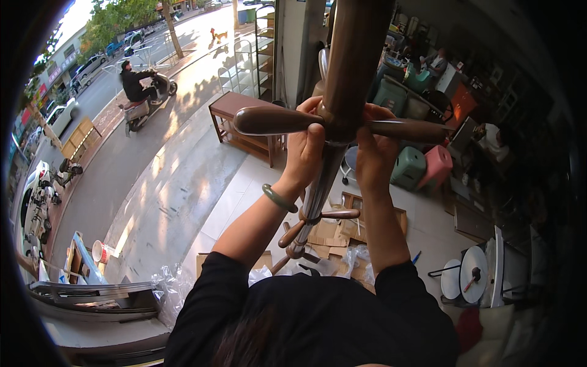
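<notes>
Upright in front of me stands a brown wooden coat stand (353, 58) with rounded pegs sticking out from its pole. My left hand (304, 156) is closed around the stand at the collar, its thumb beside the left peg (275, 121). On the other side, my right hand (377, 153) grips the same collar under the right peg (413, 129). Both thumbs face me, while the fingers behind the pole are partly hidden. Further down, the shiny lower pole (327, 183) carries more pegs (339, 214). A green bangle (279, 199) circles my left wrist.
Flattened cardboard (330, 235) and clear plastic wrap (356, 260) lie around the stand's lower end. A brown bench (244, 104) stands to the left; green (408, 166) and pink stools (436, 165) are on the right. Outside, a person rides a scooter (143, 101) along the pavement.
</notes>
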Demonstrator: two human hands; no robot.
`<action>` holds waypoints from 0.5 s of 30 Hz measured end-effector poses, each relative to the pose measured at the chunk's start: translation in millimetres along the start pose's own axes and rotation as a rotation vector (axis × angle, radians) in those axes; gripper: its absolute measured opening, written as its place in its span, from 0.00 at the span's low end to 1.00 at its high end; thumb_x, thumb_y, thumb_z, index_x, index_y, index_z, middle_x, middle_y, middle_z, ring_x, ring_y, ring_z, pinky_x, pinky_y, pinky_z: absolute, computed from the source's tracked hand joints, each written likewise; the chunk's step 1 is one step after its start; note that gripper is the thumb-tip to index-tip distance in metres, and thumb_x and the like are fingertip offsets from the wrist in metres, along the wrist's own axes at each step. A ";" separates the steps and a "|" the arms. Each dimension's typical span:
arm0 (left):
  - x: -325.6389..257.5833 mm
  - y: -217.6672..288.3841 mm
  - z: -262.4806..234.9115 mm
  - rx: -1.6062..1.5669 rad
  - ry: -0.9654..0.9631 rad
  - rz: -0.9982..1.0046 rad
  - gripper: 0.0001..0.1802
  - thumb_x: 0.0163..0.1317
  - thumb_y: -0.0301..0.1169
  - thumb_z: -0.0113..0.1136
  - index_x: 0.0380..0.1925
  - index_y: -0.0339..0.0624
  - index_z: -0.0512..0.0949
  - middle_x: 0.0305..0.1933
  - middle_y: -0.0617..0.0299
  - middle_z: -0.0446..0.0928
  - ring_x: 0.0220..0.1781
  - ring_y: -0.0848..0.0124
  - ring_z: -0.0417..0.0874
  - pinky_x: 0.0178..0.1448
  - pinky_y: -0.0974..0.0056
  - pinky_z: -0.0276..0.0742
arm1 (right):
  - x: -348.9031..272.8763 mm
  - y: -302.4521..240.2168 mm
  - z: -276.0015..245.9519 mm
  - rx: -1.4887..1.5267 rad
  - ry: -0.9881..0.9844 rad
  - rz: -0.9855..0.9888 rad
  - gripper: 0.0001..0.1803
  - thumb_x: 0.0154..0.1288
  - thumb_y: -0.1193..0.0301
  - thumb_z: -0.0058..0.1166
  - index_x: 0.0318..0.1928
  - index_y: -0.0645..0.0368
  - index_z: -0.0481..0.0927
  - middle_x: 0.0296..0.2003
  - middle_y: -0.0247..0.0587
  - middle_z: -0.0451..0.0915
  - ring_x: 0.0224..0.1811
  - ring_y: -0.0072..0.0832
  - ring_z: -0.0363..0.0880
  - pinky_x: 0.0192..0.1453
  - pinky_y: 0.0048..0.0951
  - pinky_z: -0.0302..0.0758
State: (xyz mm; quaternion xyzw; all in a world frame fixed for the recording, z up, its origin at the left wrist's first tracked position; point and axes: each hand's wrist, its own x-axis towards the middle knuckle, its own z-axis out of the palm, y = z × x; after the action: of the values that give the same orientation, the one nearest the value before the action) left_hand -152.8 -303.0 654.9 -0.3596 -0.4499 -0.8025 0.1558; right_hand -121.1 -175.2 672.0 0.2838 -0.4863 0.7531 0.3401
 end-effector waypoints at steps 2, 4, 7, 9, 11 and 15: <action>5.6 -5.4 4.3 0.154 0.050 0.037 0.42 0.70 0.63 0.42 0.60 0.30 0.69 0.57 0.53 0.73 0.58 0.70 0.74 0.62 0.66 0.68 | 4.8 2.2 -10.6 0.167 -0.042 0.057 0.28 0.62 0.73 0.65 0.61 0.58 0.70 0.57 0.45 0.76 0.60 0.33 0.75 0.69 0.37 0.68; 12.0 -9.2 5.3 0.103 0.069 -0.038 0.43 0.72 0.64 0.36 0.56 0.29 0.73 0.51 0.55 0.77 0.52 0.71 0.78 0.58 0.67 0.72 | 14.3 4.8 -22.1 0.490 -0.093 0.127 0.30 0.63 0.70 0.64 0.63 0.59 0.68 0.58 0.45 0.75 0.62 0.33 0.73 0.71 0.38 0.66; 28.5 -15.6 0.1 -0.209 0.030 -0.304 0.46 0.64 0.71 0.37 0.53 0.36 0.75 0.45 0.58 0.81 0.47 0.68 0.83 0.54 0.67 0.78 | 32.5 12.9 -28.7 0.298 -0.018 0.321 0.45 0.58 0.57 0.69 0.69 0.59 0.60 0.64 0.47 0.68 0.68 0.37 0.67 0.75 0.42 0.58; 45.4 -20.0 -7.2 -0.544 -0.111 -0.636 0.40 0.67 0.66 0.41 0.52 0.38 0.76 0.43 0.58 0.82 0.44 0.68 0.84 0.52 0.66 0.81 | 37.1 12.7 -25.6 0.277 -0.097 0.379 0.56 0.51 0.50 0.73 0.72 0.59 0.54 0.65 0.47 0.67 0.69 0.40 0.66 0.75 0.43 0.57; 53.6 -22.6 -11.2 -0.596 -0.236 -0.540 0.26 0.72 0.51 0.48 0.51 0.39 0.77 0.44 0.58 0.82 0.42 0.70 0.83 0.47 0.65 0.81 | 34.0 8.2 -18.2 0.125 -0.255 0.295 0.52 0.52 0.53 0.73 0.71 0.60 0.58 0.64 0.46 0.68 0.68 0.39 0.66 0.74 0.42 0.59; 36.2 -15.9 -11.1 0.184 0.025 -0.336 0.28 0.72 0.51 0.48 0.56 0.37 0.72 0.53 0.58 0.76 0.55 0.72 0.77 0.56 0.70 0.72 | 18.2 1.2 0.9 -0.136 -0.056 0.026 0.42 0.58 0.60 0.70 0.68 0.58 0.63 0.63 0.46 0.69 0.67 0.36 0.67 0.73 0.43 0.60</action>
State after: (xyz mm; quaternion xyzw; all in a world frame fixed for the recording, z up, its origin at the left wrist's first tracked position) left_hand -191.9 -300.9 667.4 -0.2537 -0.5731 -0.7772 0.0572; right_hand -133.0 -172.1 685.5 0.2746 -0.5494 0.7144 0.3352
